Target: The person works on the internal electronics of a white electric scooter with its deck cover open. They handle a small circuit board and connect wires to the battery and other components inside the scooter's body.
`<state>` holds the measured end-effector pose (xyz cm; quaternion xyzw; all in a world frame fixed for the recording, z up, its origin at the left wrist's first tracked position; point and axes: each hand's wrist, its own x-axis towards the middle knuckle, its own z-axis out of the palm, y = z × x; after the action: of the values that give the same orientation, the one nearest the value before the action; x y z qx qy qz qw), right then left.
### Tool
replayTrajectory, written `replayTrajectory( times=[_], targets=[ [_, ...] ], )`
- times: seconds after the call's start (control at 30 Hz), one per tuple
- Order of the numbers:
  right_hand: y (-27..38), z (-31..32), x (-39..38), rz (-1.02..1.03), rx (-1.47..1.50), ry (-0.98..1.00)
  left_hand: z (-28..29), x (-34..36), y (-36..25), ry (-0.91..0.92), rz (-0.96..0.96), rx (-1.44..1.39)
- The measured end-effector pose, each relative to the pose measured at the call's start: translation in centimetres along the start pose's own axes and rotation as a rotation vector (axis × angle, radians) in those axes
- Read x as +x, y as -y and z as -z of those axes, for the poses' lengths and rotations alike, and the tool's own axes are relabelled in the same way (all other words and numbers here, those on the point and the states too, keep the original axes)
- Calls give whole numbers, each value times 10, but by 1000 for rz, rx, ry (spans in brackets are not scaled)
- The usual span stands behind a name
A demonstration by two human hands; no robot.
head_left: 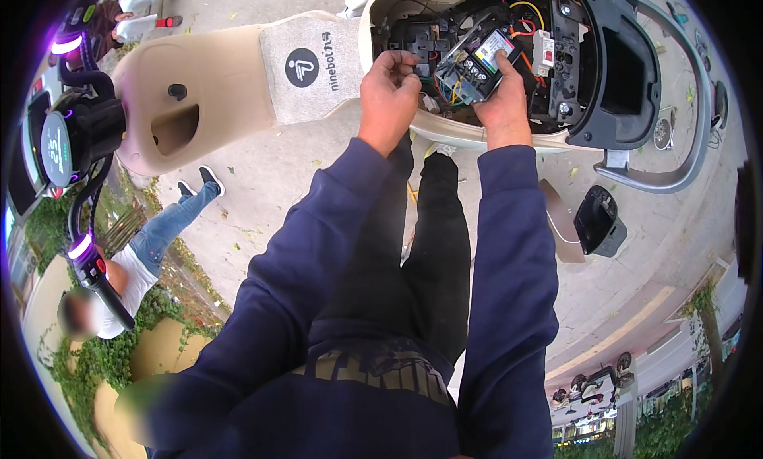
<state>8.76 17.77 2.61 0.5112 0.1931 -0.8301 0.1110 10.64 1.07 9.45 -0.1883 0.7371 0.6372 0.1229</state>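
My right hand [501, 93] grips a black electronic module [481, 65] with a coloured label, thumb on its face, inside the scooter's open under-seat compartment [572, 61]. Yellow, red, green and orange wires [524, 10] run around and beneath the module. My left hand [389, 93] has its fingers curled together just left of the module, near a black connector block [421, 46]; whatever lies between its fingertips is too small to make out. A white switch unit [543, 52] with a red part is right of my right hand.
The scooter's beige footboard [203, 77] and handlebar [95, 101] extend left; its grey rear rail [691, 165] curves right. A detached black plastic piece [596, 220] lies on the pavement [636, 284]. A person [143, 252] in jeans is at lower left, another [127, 22] at upper left.
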Motion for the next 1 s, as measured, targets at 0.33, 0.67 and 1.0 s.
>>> replayTrajectory(
  times=[0.33,0.67,1.0],
  targets=[
    [-1,-2,1,30,-3,15,-28,-4,-14,16,-242,515],
    [-4,4,9,58,77,23,-43,-18,-23,6,-46,414],
    [-3,2,7,53,52,11,-49,-20,0,-95,45,300]
  ],
)
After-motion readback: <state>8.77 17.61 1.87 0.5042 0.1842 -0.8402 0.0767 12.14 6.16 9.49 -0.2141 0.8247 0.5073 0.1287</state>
